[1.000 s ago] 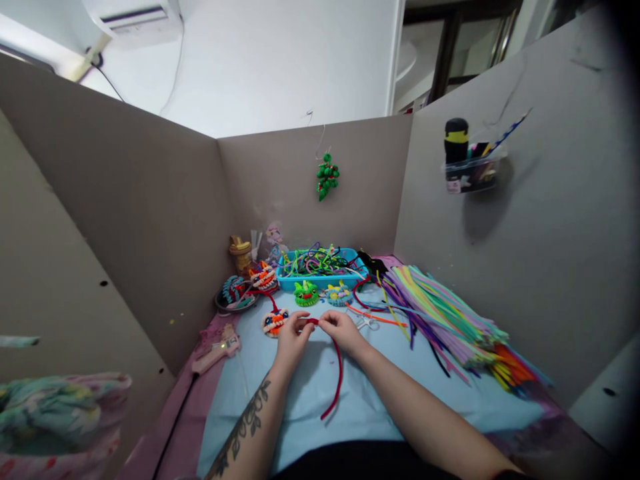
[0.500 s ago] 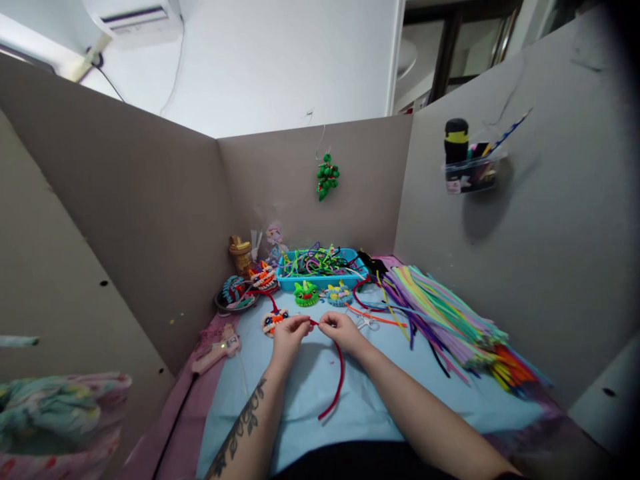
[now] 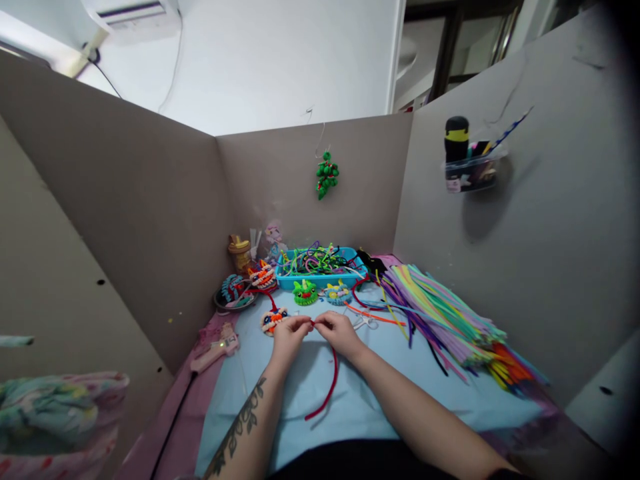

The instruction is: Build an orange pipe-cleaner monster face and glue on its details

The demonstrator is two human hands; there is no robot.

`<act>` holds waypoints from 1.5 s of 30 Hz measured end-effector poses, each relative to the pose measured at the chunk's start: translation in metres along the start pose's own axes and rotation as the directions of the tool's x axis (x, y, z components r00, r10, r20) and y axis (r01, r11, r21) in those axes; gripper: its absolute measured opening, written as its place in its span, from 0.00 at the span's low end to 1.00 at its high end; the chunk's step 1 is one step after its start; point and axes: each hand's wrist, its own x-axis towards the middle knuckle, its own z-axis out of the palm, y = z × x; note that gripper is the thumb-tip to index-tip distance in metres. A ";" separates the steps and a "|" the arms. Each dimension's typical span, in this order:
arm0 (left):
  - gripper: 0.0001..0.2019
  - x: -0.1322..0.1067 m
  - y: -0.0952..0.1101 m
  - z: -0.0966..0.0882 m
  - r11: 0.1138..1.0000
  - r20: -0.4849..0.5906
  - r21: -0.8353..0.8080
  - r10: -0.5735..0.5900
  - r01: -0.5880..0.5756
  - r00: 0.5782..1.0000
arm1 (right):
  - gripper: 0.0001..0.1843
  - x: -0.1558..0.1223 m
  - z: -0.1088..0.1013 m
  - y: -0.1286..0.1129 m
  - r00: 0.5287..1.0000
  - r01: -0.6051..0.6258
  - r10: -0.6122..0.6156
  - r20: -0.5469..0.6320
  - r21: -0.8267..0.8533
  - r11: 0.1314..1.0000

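Note:
My left hand (image 3: 289,335) and my right hand (image 3: 338,331) meet over the light blue mat (image 3: 360,400), both pinching the far end of a red pipe cleaner (image 3: 325,393). Its free tail curves back toward me and rests on the mat. Just beyond my left hand lies a small orange, white and blue pipe-cleaner figure (image 3: 273,320). A green figure (image 3: 305,293) and a blue and yellow one (image 3: 337,293) sit a little farther back.
A blue tray (image 3: 320,267) of tangled pipe cleaners stands at the back. A large fan of coloured pipe cleaners (image 3: 450,320) covers the right side. A pink glue gun (image 3: 216,347) lies at left. Cardboard walls (image 3: 150,213) enclose the desk; a green ornament (image 3: 327,176) hangs on the back wall.
My hands have drawn closer together on the red pipe cleaner's end. Its loose tail has swung a little to the left on the mat.

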 end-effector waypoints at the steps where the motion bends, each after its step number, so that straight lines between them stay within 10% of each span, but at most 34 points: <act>1: 0.09 0.000 0.000 0.000 1.000 0.013 0.010 -0.004 0.004 1.000 | 0.06 0.001 0.000 0.003 0.998 -0.058 0.057 0.023 0.032 0.998; 6: 0.14 0.002 -0.002 -0.001 0.999 0.037 0.036 -0.022 0.021 0.999 | 0.08 0.003 0.001 0.012 0.961 -0.270 0.246 0.127 0.221 0.937; 19: 0.13 0.002 0.002 0.001 0.991 0.104 0.128 0.021 -0.035 0.994 | 0.08 0.002 0.002 0.007 0.948 -0.313 0.270 0.169 0.336 0.888; 26: 0.08 0.002 -0.003 -0.003 0.906 0.138 0.250 0.317 -0.343 0.938 | 0.07 0.002 -0.005 0.004 0.864 -0.503 0.402 0.302 0.549 0.667; 32: 0.06 0.001 0.000 -0.006 0.829 0.165 0.299 0.444 -0.473 0.881 | 0.07 0.001 -0.009 0.001 0.853 -0.522 0.393 0.344 0.539 0.661; 45: 0.12 0.001 -0.001 -0.001 0.986 0.109 0.140 0.071 -0.087 0.991 | 0.10 0.002 -0.004 0.004 0.902 -0.431 0.356 0.243 0.492 0.756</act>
